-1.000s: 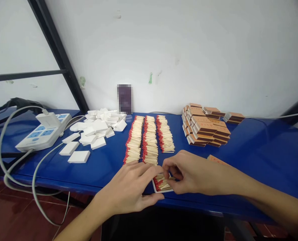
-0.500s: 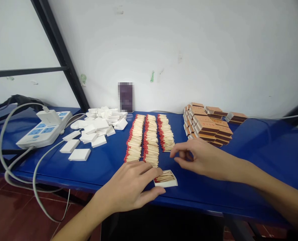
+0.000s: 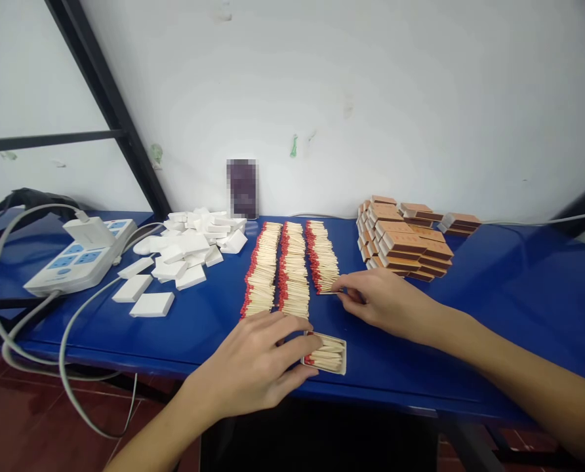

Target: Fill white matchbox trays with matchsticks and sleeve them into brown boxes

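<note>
My left hand (image 3: 263,360) grips the left end of a small white matchbox tray (image 3: 344,359) near the table's front edge. Inside the tray lies a layer of red-tipped matches (image 3: 328,353), partly covered by my fingers. Thumb and forefinger of my right hand (image 3: 385,298) pinch the pale end of a match (image 3: 329,292) at the near end of the right-hand row of matches (image 3: 324,255). Two longer rows, the middle one (image 3: 294,269) and the left one (image 3: 263,265), run beside it with their red heads to the left.
A heap of white trays (image 3: 189,246) covers the table's left part. Brown matchbox sleeves (image 3: 403,239) are stacked at the right. A power strip (image 3: 80,259) with looping white cables sits far left. A dark pixelated panel (image 3: 243,189) leans on the wall.
My right hand has moved in to the near end of the right row, its fingertips closing on a match there. The tray in my left hand is now tipped more toward me.
</note>
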Tool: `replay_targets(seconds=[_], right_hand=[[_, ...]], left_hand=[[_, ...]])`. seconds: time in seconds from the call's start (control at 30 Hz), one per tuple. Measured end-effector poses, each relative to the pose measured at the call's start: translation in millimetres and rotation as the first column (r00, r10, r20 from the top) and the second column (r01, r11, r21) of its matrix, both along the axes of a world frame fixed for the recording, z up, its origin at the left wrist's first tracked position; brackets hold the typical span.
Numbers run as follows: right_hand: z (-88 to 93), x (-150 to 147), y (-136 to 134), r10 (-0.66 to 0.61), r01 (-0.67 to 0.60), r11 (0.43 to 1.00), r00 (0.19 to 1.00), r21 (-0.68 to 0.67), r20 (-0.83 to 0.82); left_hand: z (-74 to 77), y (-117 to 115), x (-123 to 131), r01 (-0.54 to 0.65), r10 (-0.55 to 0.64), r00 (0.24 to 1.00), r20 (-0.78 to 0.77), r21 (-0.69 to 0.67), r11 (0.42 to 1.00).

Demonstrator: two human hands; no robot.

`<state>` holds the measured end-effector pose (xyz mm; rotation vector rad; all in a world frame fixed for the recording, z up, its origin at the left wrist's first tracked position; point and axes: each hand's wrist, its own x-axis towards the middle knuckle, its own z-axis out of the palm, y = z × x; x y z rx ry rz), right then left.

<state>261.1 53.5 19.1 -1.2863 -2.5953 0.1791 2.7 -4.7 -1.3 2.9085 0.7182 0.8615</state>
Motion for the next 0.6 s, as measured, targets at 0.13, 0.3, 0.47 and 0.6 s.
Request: replay_targets(seconds=[0.13,0.3,0.47,0.6], right_hand=[[-2.4,-2.4,0.5,-0.033,0.033,0.999,0.999,-0.005,0.021],[-1.9,-2.6,-0.6,-0.08,0.08,0.997,0.996,0.014,0.033],[-2.1,-2.2,-2.1,-0.07,0.07,0.996,0.998,0.055,0.0],[-3.2,-3.6,-2.6,-0.078,0.078,0.996,0.997,0.043,0.004]], left_hand=[[0.9,0.7,0.2,0.001,-0.002,1.0,-0.018,-0.04,0.999],[-0.9,0.6,-1.0,-0.012,0.01,1.0,-0.026,-0.077,0.997],[-0.5,0.0,-1.2,-0.019,0.016,0.999,-0.037,-0.085,0.996],[0.1,1.1,-1.3,-0.02,0.016,0.999,-0.045,-0.092,0.996]])
